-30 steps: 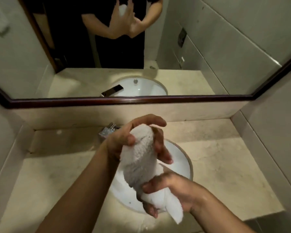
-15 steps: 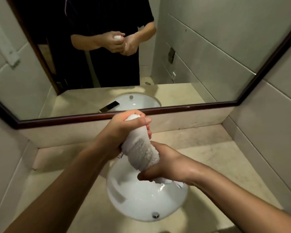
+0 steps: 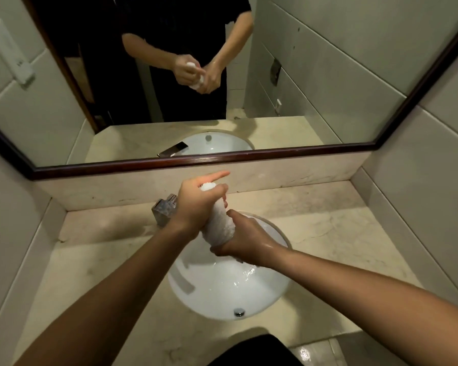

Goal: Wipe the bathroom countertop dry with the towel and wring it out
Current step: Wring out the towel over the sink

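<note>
From my seat I see the mirror [image 3: 328, 75] across the back wall, and below it the pale stone countertop [image 3: 341, 233] with the white sink [image 3: 222, 294] set into it. My left hand [image 3: 196, 204] is wrapped round the top of the rolled towel [image 3: 220, 223], index finger sticking out; my right hand [image 3: 246, 241] clasps its lower end. The towel hangs above the basin, beside the faucet [image 3: 164, 210]. Wet patches glisten near the drain [image 3: 239, 311].
</note>
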Tool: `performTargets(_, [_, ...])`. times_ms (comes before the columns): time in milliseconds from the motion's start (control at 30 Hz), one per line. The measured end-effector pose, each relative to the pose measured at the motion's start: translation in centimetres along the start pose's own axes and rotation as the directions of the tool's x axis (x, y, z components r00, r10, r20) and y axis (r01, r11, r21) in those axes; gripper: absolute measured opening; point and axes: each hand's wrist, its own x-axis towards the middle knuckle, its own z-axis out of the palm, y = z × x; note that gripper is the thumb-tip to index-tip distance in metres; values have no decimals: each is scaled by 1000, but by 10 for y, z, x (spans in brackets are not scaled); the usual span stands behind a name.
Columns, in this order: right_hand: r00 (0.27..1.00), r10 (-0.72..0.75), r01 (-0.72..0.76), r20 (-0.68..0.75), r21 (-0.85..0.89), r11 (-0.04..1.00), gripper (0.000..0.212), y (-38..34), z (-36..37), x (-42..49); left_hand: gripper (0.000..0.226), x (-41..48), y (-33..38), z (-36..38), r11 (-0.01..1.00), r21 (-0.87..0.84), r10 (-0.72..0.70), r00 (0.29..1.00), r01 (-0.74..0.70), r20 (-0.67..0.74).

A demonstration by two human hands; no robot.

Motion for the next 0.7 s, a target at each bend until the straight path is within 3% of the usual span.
performTargets(100, [997,45,-51,-66,-90,995,62,29,29,25,24,13,-35,16,995,87,-41,987,55,-157])
performTargets(233, [988,117,-134,-98,-187,973,62,51,56,42,35,28,-81,27,979,100,-138,940,177,-311])
performTargets(533, [977,120,-164,-175,-265,950,54,90,83,33,19,15,-111,61,954,136,-194,894,268,-405])
performTargets(700, [974,154,-184,-164,-187,965,51,91,76,23,20,14,-104,63,950,121,-245,928,287,-283])
